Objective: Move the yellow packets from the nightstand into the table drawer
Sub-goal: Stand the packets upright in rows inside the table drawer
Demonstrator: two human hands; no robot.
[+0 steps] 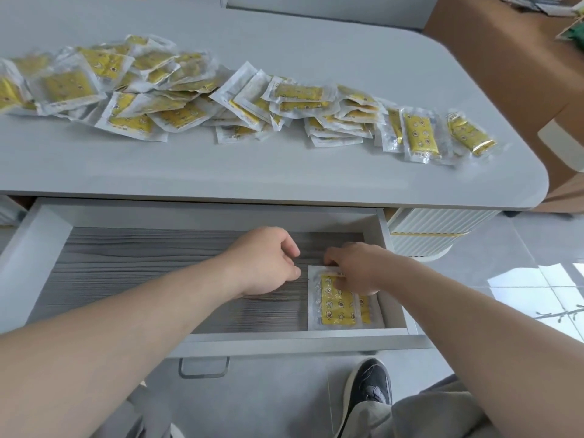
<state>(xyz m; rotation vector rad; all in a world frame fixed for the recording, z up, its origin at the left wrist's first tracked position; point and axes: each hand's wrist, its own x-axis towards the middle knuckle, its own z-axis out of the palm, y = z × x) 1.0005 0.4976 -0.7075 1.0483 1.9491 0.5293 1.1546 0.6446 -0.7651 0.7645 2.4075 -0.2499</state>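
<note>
The table drawer (38, 248) stands pulled out below the grey tabletop, its floor a grey wood grain. In its right front corner lie two or three yellow packets in clear wrappers (336, 306), stacked flat. My right hand (357, 267) rests on the upper end of that stack with its fingers curled onto the top packet. My left hand (268, 260) hovers just left of the stack, fingers loosely curled, holding nothing. Several more yellow packets (177, 90) sprawl in a long heap across the tabletop.
The grey tabletop (284, 172) has a rounded right corner. A white ribbed cabinet (429, 229) sits under it right of the drawer. The drawer handle (203, 368) hangs at the front. My dark shoe (369, 387) is on the tiled floor below. Brown furniture stands at right.
</note>
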